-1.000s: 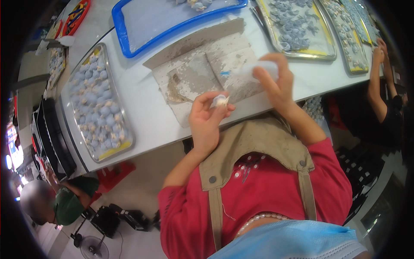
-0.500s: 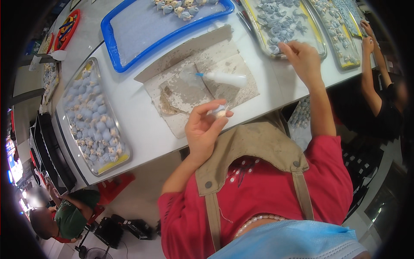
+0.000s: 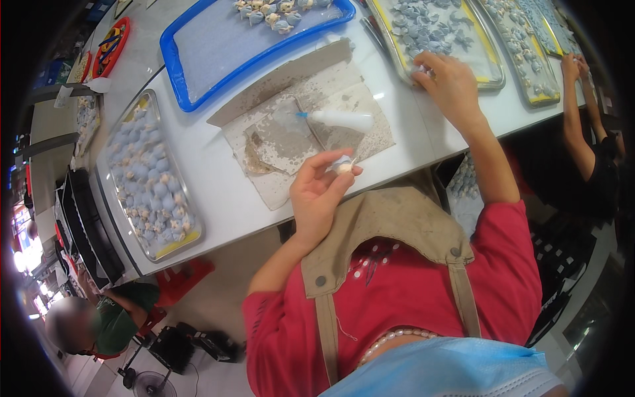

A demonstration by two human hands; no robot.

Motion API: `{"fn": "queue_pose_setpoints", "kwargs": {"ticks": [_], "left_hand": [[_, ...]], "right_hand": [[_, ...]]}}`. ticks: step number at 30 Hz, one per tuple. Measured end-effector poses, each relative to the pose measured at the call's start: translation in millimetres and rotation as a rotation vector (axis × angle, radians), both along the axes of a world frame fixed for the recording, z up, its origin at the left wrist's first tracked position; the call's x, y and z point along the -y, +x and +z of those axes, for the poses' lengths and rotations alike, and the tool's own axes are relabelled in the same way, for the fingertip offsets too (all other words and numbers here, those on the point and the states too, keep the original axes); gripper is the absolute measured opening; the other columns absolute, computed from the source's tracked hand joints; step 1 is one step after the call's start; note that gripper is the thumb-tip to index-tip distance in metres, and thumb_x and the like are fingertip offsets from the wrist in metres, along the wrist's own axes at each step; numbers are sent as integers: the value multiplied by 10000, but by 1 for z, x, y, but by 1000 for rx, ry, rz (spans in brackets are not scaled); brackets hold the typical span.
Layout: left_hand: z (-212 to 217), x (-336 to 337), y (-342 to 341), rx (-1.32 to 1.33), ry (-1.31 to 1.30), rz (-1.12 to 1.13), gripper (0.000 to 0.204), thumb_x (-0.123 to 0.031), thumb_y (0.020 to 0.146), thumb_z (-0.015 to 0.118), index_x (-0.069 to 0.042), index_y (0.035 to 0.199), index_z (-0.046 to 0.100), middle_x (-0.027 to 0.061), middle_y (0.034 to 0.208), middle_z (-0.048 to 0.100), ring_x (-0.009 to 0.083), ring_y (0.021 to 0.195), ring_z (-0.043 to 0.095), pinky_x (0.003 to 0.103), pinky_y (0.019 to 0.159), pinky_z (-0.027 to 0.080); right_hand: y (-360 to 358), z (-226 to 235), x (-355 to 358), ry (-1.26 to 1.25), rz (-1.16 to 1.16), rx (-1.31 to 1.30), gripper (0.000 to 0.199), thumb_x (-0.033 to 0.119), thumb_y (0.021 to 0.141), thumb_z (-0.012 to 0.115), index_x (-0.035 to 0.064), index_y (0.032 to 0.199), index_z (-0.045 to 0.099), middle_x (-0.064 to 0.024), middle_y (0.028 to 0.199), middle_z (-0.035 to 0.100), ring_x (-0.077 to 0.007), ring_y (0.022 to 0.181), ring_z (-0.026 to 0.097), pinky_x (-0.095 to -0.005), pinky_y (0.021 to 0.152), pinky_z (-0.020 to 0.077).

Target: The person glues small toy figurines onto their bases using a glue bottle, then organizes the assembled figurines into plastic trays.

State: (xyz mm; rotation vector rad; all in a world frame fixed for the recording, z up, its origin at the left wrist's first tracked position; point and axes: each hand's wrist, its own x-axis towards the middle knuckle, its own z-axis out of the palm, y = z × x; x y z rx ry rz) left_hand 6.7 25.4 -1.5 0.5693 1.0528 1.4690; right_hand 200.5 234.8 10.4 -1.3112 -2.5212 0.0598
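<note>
My left hand (image 3: 319, 194) is closed in a pinch on a small blue-grey and cream figurine (image 3: 343, 166), just over the near edge of the table. Farther right, my right hand (image 3: 451, 89) reaches to the near left corner of a clear tray (image 3: 491, 82) lined in yellow. A small pale blue-grey piece (image 3: 421, 69) shows between its bent fingertips, partly covered by them. Loose blue-grey pieces (image 3: 426, 30) are heaped in that tray. Between my hands, a white squeeze bottle (image 3: 344, 120) with a blue tip lies on a stained cardboard sheet (image 3: 268, 185).
A blue-rimmed tray (image 3: 173, 73) at the back holds several finished-looking figurines (image 3: 278, 14). On the left, another tray (image 3: 199, 228) is full of round blue-grey parts. More trays (image 3: 544, 99) line the right side, where a co-worker's hands (image 3: 574, 66) work. Another person (image 3: 116, 321) sits lower left.
My right hand has moved slightly left and down at the tray's corner, its fingers now drawn together on a small piece. My left hand keeps the figurine, nearly in place.
</note>
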Motion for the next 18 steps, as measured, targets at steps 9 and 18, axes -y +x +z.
{"fn": "queue_pose_setpoints", "kwargs": {"ticks": [9, 18], "left_hand": [[-5, 0, -2, 41, 55, 4, 403, -1, 842, 591, 20, 1216, 441, 131, 1207, 521, 181, 1015, 563, 257, 846, 451], [-7, 8, -4, 85, 76, 29, 375, -3, 885, 530, 36, 1241, 420, 114, 1214, 509, 143, 1047, 519, 257, 886, 433]], "right_hand": [[-34, 21, 81, -419, 392, -677, 283, -6, 650, 740, 35, 906, 629, -66, 836, 621, -181, 721, 597, -266, 644, 489], [-65, 12, 119, -360, 518, -669, 198, 9, 675, 707, 46, 852, 625, -81, 853, 612, -233, 733, 621, -294, 616, 505]]}}
